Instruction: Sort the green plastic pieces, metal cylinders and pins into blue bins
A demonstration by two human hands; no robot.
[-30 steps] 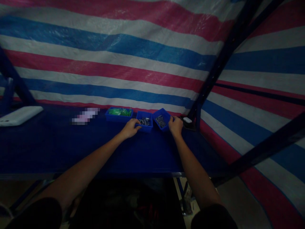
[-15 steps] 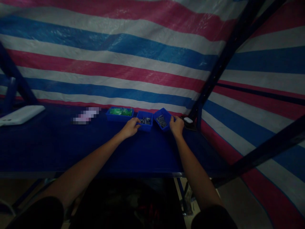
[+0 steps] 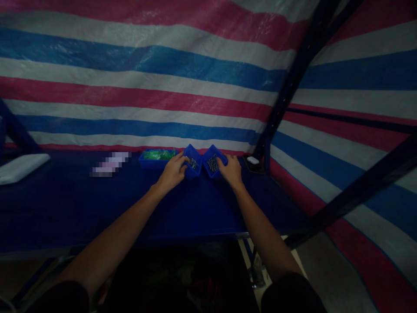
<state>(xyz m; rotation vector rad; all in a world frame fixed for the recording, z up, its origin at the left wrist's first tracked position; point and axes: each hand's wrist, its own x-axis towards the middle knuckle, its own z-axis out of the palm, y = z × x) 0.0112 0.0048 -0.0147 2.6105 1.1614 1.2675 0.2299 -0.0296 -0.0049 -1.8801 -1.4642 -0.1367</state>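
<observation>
Forearms are stretched from the bottom of the frame to its centre: left hand point(image 3: 171, 172) is curled around a small blue bin point(image 3: 193, 161), right hand point(image 3: 231, 169) around its twin bin point(image 3: 212, 161), both tipped inward, probably so their metal parts stay visible. Further back, upper centre-left, a bin of green parts point(image 3: 157, 158) sits untouched against the striped tarp point(image 3: 163, 87).

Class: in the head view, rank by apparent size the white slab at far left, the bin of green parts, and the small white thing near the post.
1. white slab, cut off by the frame edge
2. green-parts bin
3. small white thing
</observation>
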